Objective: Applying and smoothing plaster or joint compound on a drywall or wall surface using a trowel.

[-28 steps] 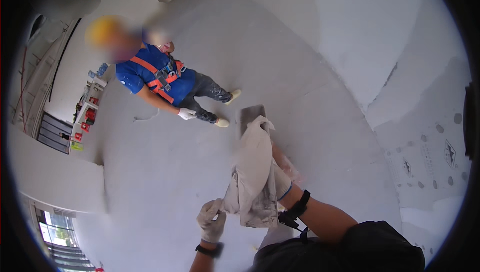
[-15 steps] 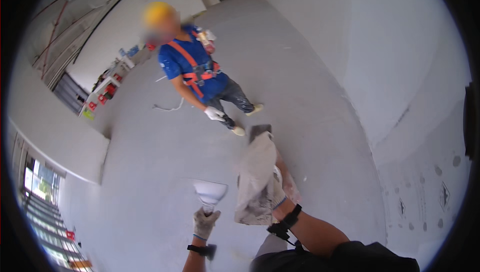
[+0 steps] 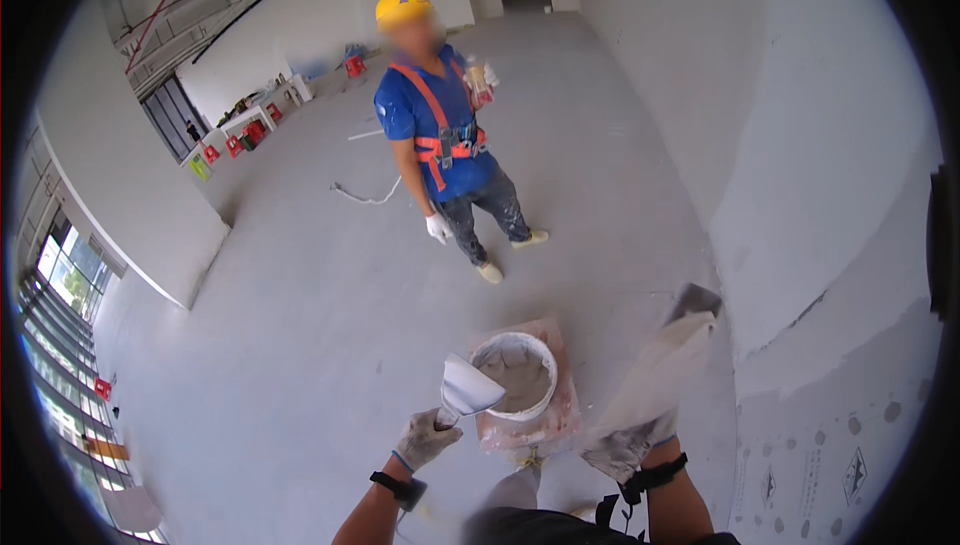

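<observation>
Left hand: the gloved left hand (image 3: pixel 425 438) is closing its fingers around the handle of a plastering trowel (image 3: pixel 468 388); the white blade is tilting over the near rim of the bucket
Right hand: the gloved right hand (image 3: pixel 627 448) is gripping the underside of a long grey hawk board (image 3: pixel 662 365), which is angling up and away toward the wall; both hands are occupied, neither is lying open
Trowel load: the blade is showing pale and mostly bare; whether any compound is sitting on it cannot be told
Bucket: the white bucket (image 3: pixel 516 375) is standing on the floor between the two hands, just beyond the trowel, on a pinkish sheet (image 3: pixel 560 415); it is holding grey compound well below the rim
Progress, judged: material is being drawn from the bucket, so loading appears under way; the hawk board is not yet showing a clear heap
Wall: the wall (image 3: pixel 800 175) to the right is showing a smooth pale coat above and bare spotted board low down, so coating there appears to be remaining
Far field: a person in a yellow helmet (image 3: pixel 403 5) and blue shirt is standing well apart on the grey floor (image 3: pixel 320 305)
</observation>
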A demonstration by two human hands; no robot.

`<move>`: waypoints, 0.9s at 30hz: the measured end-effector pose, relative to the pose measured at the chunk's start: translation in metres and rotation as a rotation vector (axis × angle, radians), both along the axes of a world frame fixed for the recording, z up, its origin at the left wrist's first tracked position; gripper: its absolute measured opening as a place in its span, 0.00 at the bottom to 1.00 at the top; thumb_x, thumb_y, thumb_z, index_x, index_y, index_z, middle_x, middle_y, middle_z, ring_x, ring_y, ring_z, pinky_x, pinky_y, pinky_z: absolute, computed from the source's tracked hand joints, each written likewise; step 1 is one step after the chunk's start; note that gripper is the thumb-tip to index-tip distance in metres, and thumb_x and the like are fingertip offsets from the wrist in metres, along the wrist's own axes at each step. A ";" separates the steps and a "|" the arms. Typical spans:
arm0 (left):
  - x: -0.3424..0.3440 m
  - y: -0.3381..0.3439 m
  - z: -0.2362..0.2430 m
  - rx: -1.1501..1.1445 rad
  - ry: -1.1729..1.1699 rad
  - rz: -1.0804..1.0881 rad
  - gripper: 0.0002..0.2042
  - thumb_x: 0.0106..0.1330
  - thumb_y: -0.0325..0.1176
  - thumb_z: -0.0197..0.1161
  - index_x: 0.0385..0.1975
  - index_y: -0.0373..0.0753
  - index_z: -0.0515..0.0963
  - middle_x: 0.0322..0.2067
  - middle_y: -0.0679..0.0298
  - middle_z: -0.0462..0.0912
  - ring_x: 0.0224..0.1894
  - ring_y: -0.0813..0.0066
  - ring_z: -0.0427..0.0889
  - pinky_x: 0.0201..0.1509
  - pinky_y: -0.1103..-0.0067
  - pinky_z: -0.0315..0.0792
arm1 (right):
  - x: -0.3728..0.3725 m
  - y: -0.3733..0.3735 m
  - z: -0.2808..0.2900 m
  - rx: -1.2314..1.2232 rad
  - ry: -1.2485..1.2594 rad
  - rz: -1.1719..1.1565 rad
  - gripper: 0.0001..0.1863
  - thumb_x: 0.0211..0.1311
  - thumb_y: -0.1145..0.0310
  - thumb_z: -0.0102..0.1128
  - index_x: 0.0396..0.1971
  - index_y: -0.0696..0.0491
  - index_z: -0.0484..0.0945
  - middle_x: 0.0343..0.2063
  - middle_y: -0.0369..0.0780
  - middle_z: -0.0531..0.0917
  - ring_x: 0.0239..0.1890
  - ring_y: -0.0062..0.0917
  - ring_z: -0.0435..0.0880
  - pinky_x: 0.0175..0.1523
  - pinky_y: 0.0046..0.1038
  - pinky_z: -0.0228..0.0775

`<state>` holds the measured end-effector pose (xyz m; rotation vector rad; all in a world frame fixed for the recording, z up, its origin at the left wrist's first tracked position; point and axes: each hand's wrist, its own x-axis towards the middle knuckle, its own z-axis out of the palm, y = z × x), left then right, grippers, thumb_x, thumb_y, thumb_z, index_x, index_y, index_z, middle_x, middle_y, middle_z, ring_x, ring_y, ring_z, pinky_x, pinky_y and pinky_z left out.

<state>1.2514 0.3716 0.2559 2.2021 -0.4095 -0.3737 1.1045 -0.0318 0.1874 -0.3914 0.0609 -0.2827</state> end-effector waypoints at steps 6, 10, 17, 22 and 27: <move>0.031 -0.059 0.048 -0.349 0.260 0.158 0.08 0.59 0.30 0.68 0.31 0.32 0.79 0.18 0.67 0.76 0.17 0.82 0.74 0.17 0.80 0.68 | -0.098 -0.048 -0.011 -0.346 0.209 -0.345 0.25 0.79 0.47 0.40 0.63 0.50 0.63 0.54 0.41 0.74 0.54 0.29 0.76 0.58 0.34 0.75; 0.005 -0.114 0.124 -0.134 -0.140 -0.124 0.14 0.58 0.30 0.66 0.42 0.32 0.82 0.15 0.65 0.73 0.14 0.82 0.71 0.18 0.78 0.67 | -0.201 -0.084 -0.081 -0.084 0.289 -0.543 0.25 0.79 0.49 0.40 0.65 0.49 0.63 0.57 0.42 0.76 0.56 0.34 0.77 0.60 0.37 0.76; 0.007 -0.168 0.158 -0.120 -0.640 -0.415 0.09 0.58 0.32 0.66 0.30 0.32 0.77 0.15 0.63 0.73 0.13 0.78 0.72 0.19 0.75 0.69 | -0.221 -0.080 0.013 0.019 0.181 -0.557 0.29 0.75 0.44 0.46 0.64 0.48 0.62 0.60 0.42 0.70 0.60 0.34 0.70 0.62 0.41 0.72; -0.033 -0.157 0.183 -0.114 -0.267 -0.119 0.10 0.60 0.35 0.64 0.30 0.33 0.79 0.17 0.65 0.77 0.15 0.79 0.75 0.17 0.78 0.70 | -0.226 -0.082 0.021 -0.018 0.123 -0.407 0.28 0.75 0.44 0.46 0.64 0.48 0.62 0.59 0.42 0.71 0.60 0.35 0.71 0.61 0.41 0.72; -0.096 -0.163 0.054 0.087 -0.266 -0.461 0.15 0.55 0.41 0.67 0.38 0.38 0.82 0.28 0.59 0.83 0.35 0.70 0.83 0.44 0.73 0.76 | -0.201 -0.068 0.018 -0.035 0.068 -0.216 0.28 0.75 0.44 0.47 0.63 0.48 0.63 0.58 0.42 0.71 0.59 0.35 0.72 0.61 0.42 0.72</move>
